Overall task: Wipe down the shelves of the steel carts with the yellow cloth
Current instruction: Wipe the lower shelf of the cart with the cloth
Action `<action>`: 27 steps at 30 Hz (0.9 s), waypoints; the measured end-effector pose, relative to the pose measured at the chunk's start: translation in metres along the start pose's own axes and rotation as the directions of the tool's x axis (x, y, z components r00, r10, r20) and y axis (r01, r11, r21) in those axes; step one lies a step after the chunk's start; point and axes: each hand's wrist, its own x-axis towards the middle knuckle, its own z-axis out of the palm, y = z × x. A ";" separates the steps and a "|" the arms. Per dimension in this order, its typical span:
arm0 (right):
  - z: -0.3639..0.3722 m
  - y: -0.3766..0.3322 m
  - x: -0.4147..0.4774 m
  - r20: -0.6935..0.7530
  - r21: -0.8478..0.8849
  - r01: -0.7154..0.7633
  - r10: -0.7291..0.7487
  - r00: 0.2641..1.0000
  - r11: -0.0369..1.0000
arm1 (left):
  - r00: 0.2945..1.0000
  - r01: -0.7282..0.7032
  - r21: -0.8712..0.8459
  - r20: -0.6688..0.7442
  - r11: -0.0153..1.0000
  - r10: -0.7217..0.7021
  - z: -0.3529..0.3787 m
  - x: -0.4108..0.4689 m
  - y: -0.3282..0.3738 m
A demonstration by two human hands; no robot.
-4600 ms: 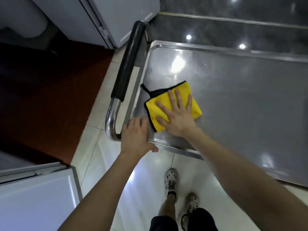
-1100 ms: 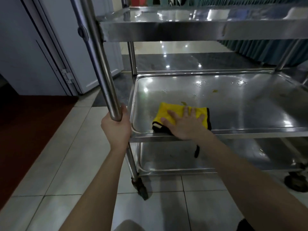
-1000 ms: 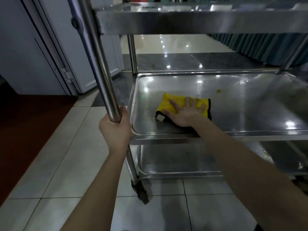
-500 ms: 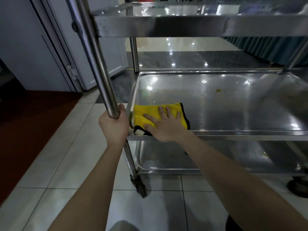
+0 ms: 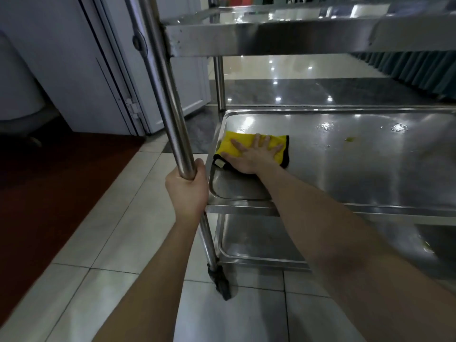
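From my remote seat the head view looks down along both arms at the steel cart point(image 5: 271, 41), and I place everything against its middle shelf point(image 5: 357, 174).

The yellow cloth point(image 5: 227, 145) lies flat on that shelf, in its near left corner, just inside the raised rim. Its black edging shows along the right side and the near left corner, where a small white tag point(image 5: 219, 163) sits. My right hand point(image 5: 249, 156) lies palm down on top of the cloth, fingers straight and fanned apart, pressing it against the steel; the forearm crosses the shelf's front rim.

My left hand point(image 5: 187, 191) is off the shelf's left front corner, fingers wrapped tight around the upright post point(image 5: 170, 107) at about the shelf's height.

Further right on the shelf from the cloth, well apart from it, sit a few wet droplets point(image 5: 325, 125) and a small yellow-green speck point(image 5: 350, 138) (what it is, I cannot tell).

Above the middle shelf runs the top shelf point(image 5: 308, 18); below it is the bottom shelf point(image 5: 259, 243). Under the shelf's left front corner the post ends in a black caster point(image 5: 222, 285) on the pale floor tiles point(image 5: 123, 230). Left of the shelf are a dark red carpet point(image 5: 49, 181) and a white door point(image 5: 74, 70).
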 end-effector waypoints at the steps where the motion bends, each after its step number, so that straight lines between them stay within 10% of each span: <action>1: 0.000 -0.010 0.002 0.001 0.002 -0.001 0.001 1.000 1.000 | 1.000 -0.006 0.007 -0.005 1.000 0.006 -0.001 0.001 -0.002; 13: 0.030 0.023 -0.103 0.017 0.030 0.151 -0.152 0.988 0.988 | 1.000 0.013 0.087 0.011 0.996 -0.014 -0.007 -0.010 0.017; 21: 0.009 0.246 -0.131 0.004 0.094 -0.270 0.271 0.963 0.958 | 1.000 0.010 0.084 0.022 0.996 -0.012 -0.006 -0.007 0.008; 27: 0.008 0.184 -0.101 0.001 0.061 -0.268 0.269 0.963 0.961 | 1.000 -0.008 0.077 0.030 0.997 0.006 -0.010 -0.006 0.003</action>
